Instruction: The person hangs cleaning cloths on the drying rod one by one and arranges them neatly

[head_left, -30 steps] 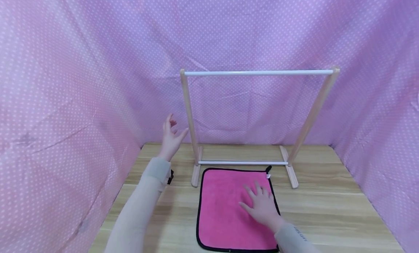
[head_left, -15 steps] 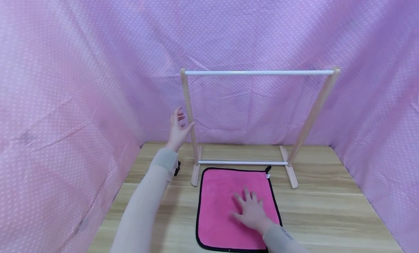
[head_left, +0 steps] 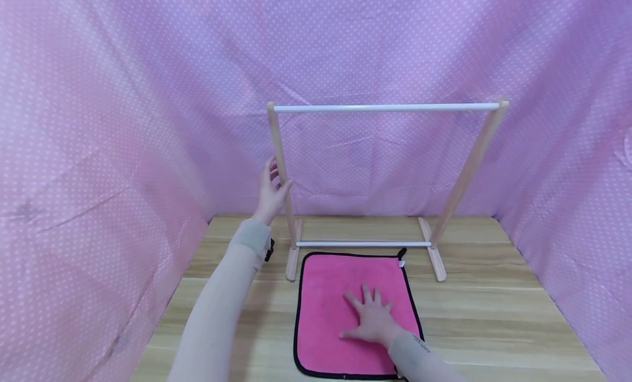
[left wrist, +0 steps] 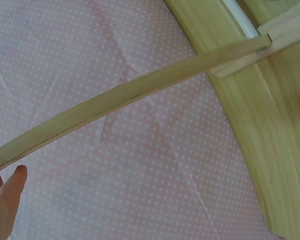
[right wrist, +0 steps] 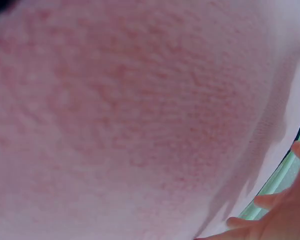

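A pink square cloth (head_left: 323, 316) with black edging, a corner loop and a small white label lies flat on the table. On its lower right part rests my right hand (head_left: 372, 319), fingers spread wide. Pink pile fills most of the right wrist view, with the right fingers (right wrist: 285, 200) at the lower right corner. Behind the cloth stands a wooden rack with a white top rail (head_left: 385, 107). My left hand (head_left: 270, 192) is raised beside the rack's left post (head_left: 277, 143), thumb apart from its fingers. In the left wrist view, the fingertips are right at the post's (left wrist: 115, 100) lower edge.
The rack's lower white rail (head_left: 362, 243) runs just behind the cloth, between two wooden feet, one being the right foot (head_left: 436, 264). The wood-grain table (head_left: 494, 316) is enclosed by pink polka-dot curtains (head_left: 385, 47) at the back and sides.
My left hand has moved right and slightly up to the rack's left post. The right hand has slid left and nearer across the cloth. Rack and cloth have shifted slightly left in view.
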### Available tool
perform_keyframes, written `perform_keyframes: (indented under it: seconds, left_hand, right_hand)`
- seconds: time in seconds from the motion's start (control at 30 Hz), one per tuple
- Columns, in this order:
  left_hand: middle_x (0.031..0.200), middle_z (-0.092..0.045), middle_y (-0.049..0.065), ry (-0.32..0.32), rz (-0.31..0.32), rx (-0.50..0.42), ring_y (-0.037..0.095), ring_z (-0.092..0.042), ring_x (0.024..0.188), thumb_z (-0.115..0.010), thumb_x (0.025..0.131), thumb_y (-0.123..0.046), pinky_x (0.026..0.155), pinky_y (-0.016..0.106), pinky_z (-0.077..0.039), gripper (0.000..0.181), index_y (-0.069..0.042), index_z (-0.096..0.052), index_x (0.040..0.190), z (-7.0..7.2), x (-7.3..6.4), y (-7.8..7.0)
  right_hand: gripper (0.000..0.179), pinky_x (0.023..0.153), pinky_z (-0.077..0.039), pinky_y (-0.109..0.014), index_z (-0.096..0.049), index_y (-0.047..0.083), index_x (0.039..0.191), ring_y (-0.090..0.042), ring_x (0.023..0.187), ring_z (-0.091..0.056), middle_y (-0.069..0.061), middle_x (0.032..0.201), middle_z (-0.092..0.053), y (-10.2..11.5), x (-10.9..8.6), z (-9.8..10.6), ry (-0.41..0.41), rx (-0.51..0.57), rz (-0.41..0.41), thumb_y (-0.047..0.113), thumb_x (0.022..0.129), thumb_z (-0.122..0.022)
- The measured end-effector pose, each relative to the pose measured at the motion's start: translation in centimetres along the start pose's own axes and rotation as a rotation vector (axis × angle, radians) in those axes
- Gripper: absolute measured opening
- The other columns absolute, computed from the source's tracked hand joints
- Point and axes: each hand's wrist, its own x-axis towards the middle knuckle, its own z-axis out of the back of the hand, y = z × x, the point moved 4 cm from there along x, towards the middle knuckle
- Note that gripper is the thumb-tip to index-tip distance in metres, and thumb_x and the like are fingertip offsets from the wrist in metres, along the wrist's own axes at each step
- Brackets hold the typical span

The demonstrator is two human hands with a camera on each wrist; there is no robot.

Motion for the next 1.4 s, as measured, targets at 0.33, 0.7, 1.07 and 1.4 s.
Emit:
perform_keyframes:
  seconds: [0.33, 0.7, 1.07, 1.4]
  left_hand:
    - [0.149, -0.028, 0.018, 0.016, -0.014, 0.050, 0.034, -0.031, 0.137, -0.047, 0.091, 0.011, 0.113, 0.046, -0.034, 0.070, -0.015, -0.017, 0.150, -0.1, 0.3, 0.4]
    - [0.144, -0.030, 0.017, 0.011, -0.011, 0.119, 0.033, -0.034, 0.134, -0.044, 0.091, 0.012, 0.111, 0.041, -0.038, 0.074, -0.019, -0.014, 0.151, 0.0, 0.8, 1.0]
    - [0.144, -0.030, 0.017, 0.013, 0.008, 0.174, 0.033, -0.038, 0.130, -0.045, 0.092, 0.010, 0.106, 0.042, -0.044, 0.075, -0.024, -0.012, 0.151, 0.3, 0.7, 0.9]
    - [0.144, -0.030, 0.017, 0.038, -0.001, 0.210, 0.034, -0.038, 0.131, -0.046, 0.093, 0.008, 0.106, 0.042, -0.044, 0.075, -0.025, -0.011, 0.151, 0.1, 0.7, 0.9]
  right_hand:
    - [0.104, 0.082, -0.015, -0.090, -0.040, 0.034, 0.142, -0.063, 0.131, -0.015, -0.026, 0.152, -0.019, -0.3, 0.5, -0.6, 0.063, -0.064, -0.036, 0.066, 0.051, -0.080]
    - [0.102, 0.080, -0.021, -0.089, -0.044, 0.032, 0.140, -0.064, 0.129, -0.019, -0.028, 0.149, -0.025, -0.1, 1.1, -0.8, 0.074, -0.093, -0.012, 0.065, 0.052, -0.081]
    - [0.099, 0.080, -0.030, -0.084, -0.048, 0.027, 0.138, -0.057, 0.125, -0.030, -0.026, 0.144, -0.035, 0.5, 1.0, 0.1, 0.068, -0.146, 0.026, 0.065, 0.053, -0.080]
    - [0.094, 0.077, -0.041, -0.073, -0.054, 0.024, 0.133, -0.045, 0.112, -0.040, -0.019, 0.132, -0.044, 0.6, 1.0, 0.2, 0.021, -0.174, 0.079, 0.063, 0.052, -0.081]
